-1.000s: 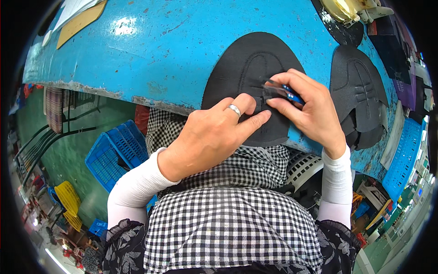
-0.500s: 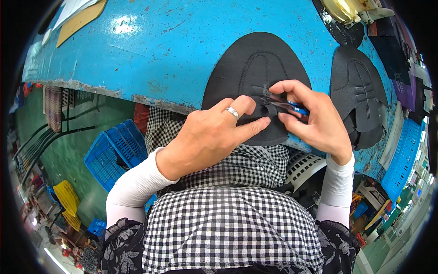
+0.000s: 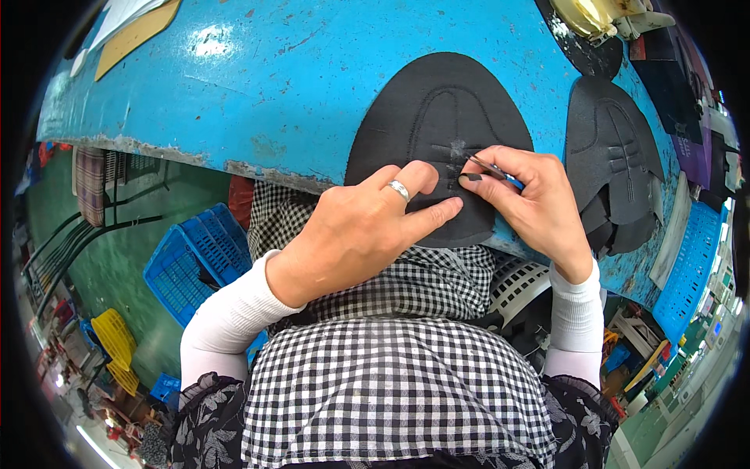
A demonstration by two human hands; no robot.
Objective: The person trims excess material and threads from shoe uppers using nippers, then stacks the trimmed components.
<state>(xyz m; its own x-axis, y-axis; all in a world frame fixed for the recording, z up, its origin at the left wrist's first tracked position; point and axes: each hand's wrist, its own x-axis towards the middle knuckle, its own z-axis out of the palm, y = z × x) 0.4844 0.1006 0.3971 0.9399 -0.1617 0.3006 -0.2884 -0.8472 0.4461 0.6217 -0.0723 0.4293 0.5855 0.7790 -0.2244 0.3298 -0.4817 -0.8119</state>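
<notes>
The unclenched left hand (image 3: 355, 223) apparently steadies the black panel (image 3: 437, 121) on the worktop (image 3: 281, 102) while the right hand (image 3: 543, 199) pinches a blue-handled tool (image 3: 513, 181).

So the blue tabletop (image 3: 266, 86) is pretty beat up, scuffed all over with a chipped near edge. Far left corner's got white papers (image 3: 131, 14) on a tan board (image 3: 141, 39). Down on the green floor (image 3: 101, 266) there's a blue plastic crate (image 3: 173, 272) and a yellow basket (image 3: 117, 336), plus some plaid cloth (image 3: 91, 187) hanging nearby. Over on the right: a yellowish container (image 3: 582, 17) up top, something purple (image 3: 691, 152), a blue perforated basket (image 3: 691, 270), and a white slotted one (image 3: 522, 288) below the table edge.
</notes>
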